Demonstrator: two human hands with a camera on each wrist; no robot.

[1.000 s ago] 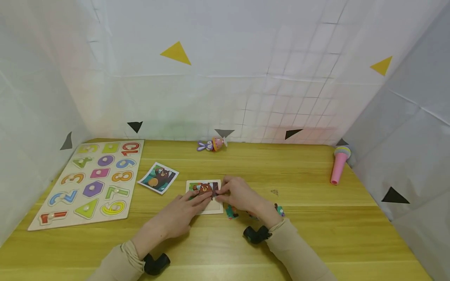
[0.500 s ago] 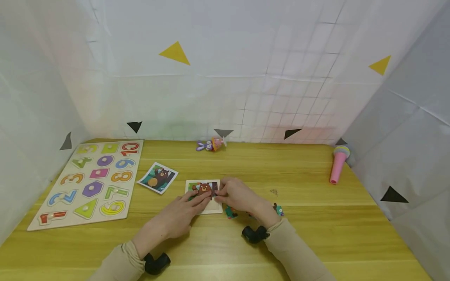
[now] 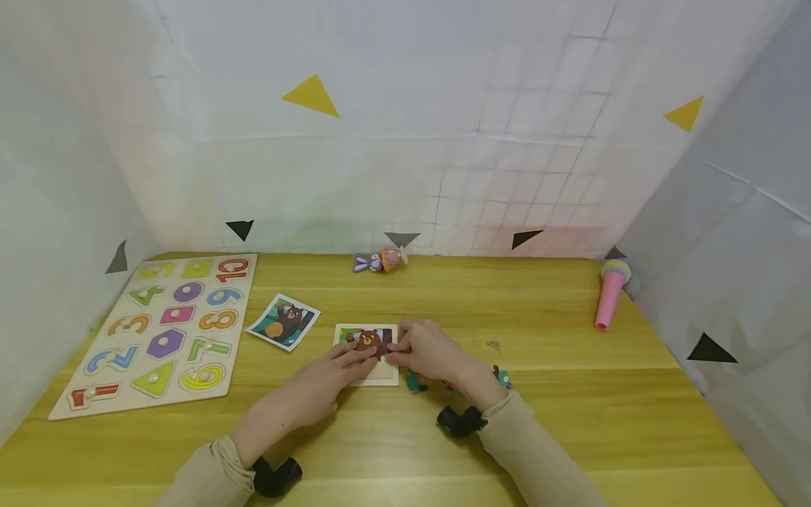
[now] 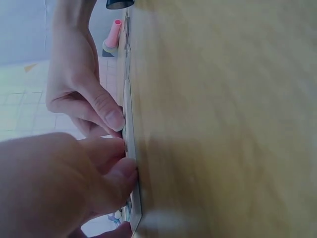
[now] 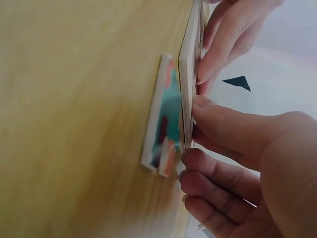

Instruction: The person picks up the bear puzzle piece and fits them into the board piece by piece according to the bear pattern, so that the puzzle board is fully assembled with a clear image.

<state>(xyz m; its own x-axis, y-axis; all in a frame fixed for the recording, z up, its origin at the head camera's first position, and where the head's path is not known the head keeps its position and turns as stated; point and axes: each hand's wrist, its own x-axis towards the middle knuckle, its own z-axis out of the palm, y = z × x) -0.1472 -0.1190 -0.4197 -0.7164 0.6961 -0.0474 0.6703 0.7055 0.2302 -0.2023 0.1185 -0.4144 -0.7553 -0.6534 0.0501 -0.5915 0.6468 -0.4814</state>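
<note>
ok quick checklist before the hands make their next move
1. Cream rectangular wooden puzzle tray covered by a hand: ok, left hand rests on it.
2. Dark flat puzzle piece at the right hand fully seated: cannot tell, fingers cover part.
3. Tray filled: not ok, near side shows bare area.
4. Loose teal puzzle pieces close: ok, right of tray.
5. White-bordered square bear card visible: ok, left of tray.

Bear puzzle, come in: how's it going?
Left hand on the bear puzzle; right hand pinching at its right edge. Lower right unfilled. Loose pieces just right of it.
</note>
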